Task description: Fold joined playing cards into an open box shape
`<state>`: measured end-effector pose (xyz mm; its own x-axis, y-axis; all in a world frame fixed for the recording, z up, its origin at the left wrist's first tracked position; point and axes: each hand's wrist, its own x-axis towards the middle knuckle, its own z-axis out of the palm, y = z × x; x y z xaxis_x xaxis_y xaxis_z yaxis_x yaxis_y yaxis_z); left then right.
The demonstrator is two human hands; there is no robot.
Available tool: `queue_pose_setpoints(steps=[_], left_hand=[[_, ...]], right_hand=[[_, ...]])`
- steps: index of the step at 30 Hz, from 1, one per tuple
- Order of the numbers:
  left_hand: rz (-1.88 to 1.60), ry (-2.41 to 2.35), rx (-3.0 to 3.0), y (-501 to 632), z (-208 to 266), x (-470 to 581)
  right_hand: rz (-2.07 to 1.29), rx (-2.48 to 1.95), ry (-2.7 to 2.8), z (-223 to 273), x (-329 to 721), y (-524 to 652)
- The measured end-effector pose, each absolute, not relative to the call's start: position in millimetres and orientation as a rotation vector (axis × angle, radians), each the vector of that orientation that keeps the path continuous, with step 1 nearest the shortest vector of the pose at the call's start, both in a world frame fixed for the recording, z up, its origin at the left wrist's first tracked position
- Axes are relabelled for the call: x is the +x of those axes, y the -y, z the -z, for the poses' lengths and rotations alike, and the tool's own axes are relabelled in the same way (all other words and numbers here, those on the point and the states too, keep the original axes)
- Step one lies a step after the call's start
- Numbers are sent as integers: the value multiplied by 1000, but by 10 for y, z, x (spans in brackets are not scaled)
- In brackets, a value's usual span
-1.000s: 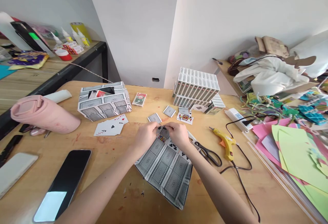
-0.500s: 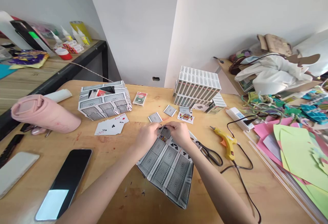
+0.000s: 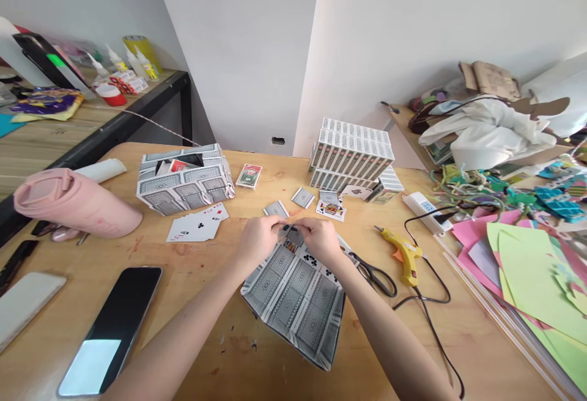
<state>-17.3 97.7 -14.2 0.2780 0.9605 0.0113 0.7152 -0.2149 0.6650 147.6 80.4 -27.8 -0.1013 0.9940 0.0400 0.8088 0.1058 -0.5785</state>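
Pale walls (image 3: 238, 52) rise behind a wooden worktop (image 3: 206, 315), and there's the panel of playing cards (image 3: 291, 297), slanted at the near middle! Left hand (image 3: 259, 242) and right hand (image 3: 321, 241), almost together, are pinched on its far end; black scissors (image 3: 367, 264) lie just right, a loose card (image 3: 302, 197) beyond.

We could pass our left hand (image 3: 260, 241) over the tabletop (image 3: 195, 272) between the fanned cards (image 3: 192, 230) and the phone (image 3: 117, 318), but beside our right hand (image 3: 320, 241) scissors (image 3: 373, 268), the yellow glue gun (image 3: 408, 258) and its cord (image 3: 433, 327) block the way.
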Motion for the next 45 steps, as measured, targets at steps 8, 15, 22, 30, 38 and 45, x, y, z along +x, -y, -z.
queue_pose_setpoints(steps=[8, 15, 22, 30, 38, 45], left_hand=[[-409, -1564, 2173, -910, 87, -109], [-270, -1592, 2287, -925, 58, -84], [-235, -1543, 2381, -917, 115, -85], [-237, -1504, 2432, -887, 144, -96], [-265, -1461, 2442, -913, 40, -165], [-445, -1378, 2570, -868, -422, -190]], right_hand=[[-576, -1762, 1974, 283, 1466, -794], [-594, -1806, 1942, 296, 1453, -810], [-659, -1772, 1869, 303, 1456, -820], [-692, -1770, 1836, 315, 1445, -819], [-990, -1736, 1923, 151, 1653, -933], [-1020, -1930, 1606, 377, 1717, -824]])
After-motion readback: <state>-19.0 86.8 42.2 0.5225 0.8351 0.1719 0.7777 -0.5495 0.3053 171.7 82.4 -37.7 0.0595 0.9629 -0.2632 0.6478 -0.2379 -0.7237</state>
